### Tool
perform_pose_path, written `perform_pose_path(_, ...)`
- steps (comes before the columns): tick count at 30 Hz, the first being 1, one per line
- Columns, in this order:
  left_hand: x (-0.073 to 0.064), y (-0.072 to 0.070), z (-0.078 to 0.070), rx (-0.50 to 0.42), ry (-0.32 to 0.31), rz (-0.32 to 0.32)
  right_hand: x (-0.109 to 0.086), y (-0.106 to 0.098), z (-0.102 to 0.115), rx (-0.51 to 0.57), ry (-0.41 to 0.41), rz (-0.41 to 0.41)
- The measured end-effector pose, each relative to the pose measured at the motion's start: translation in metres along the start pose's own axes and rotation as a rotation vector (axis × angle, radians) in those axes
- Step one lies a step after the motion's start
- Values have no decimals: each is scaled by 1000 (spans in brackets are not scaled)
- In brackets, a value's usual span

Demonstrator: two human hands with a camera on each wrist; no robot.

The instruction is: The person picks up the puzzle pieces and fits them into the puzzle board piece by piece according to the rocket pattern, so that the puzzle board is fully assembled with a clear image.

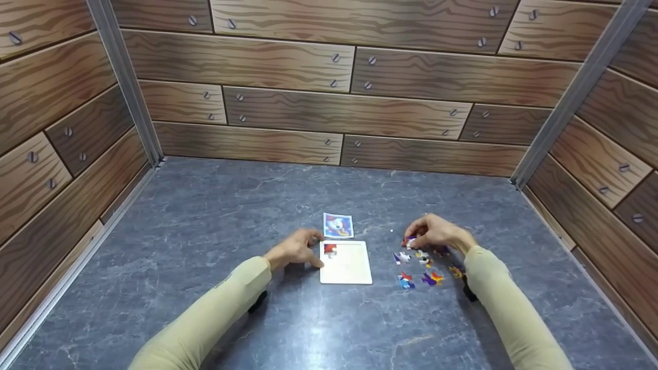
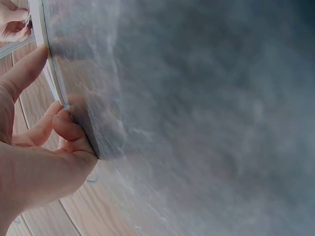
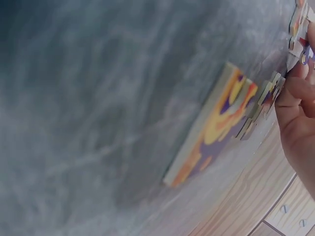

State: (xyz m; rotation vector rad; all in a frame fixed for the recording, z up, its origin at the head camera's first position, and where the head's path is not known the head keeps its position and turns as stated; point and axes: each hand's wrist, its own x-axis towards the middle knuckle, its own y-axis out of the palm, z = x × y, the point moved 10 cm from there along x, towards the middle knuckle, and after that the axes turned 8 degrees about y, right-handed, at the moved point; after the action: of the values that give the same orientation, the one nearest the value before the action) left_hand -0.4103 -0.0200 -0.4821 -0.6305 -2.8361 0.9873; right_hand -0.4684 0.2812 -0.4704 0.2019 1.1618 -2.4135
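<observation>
A white square puzzle tray (image 1: 347, 268) lies on the table, with a red-and-white puzzle piece (image 1: 330, 250) in its upper left corner. My left hand (image 1: 298, 247) rests at the tray's left side, thumb and fingers spread apart along the edge. In the left wrist view, the thumb (image 2: 30, 69) touches the tray's rim. My right hand (image 1: 436, 231) pinches a red, purple and white puzzle piece (image 1: 408, 241) above the loose pieces. Below that hand lie a white-and-purple piece (image 1: 403, 258) and a yellow-and-white piece (image 1: 424, 258).
A square picture card (image 1: 337, 225) lies just beyond the tray. Nearer me are a red-and-blue piece (image 1: 405, 281) and a purple-and-orange piece (image 1: 433, 278). A yellow piece (image 1: 456, 271) sits beside the right sleeve (image 1: 506, 293). Wood-patterned walls (image 1: 288, 110) enclose the grey table (image 1: 226, 200).
</observation>
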Motion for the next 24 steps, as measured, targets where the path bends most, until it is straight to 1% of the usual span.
perform_pose_path(3,1,1,-1,-6,1,6,-3,0,1,12,-1,10)
perform_pose_path(7,2,2,0,-40,-19,2,-5,-2,2,37,0,20)
perform_pose_path(10,2,1,0,-28,-24,2,-4,-3,4,47,1,12)
perform_pose_path(13,2,1,-1,-2,-16,5,-3,-4,6,46,-1,-3)
perform_pose_path(18,0,1,-1,-14,3,3,-1,-3,10,68,9,-14)
perform_pose_path(24,-1,-2,-1,14,10,0,3,3,24,49,-14,-26)
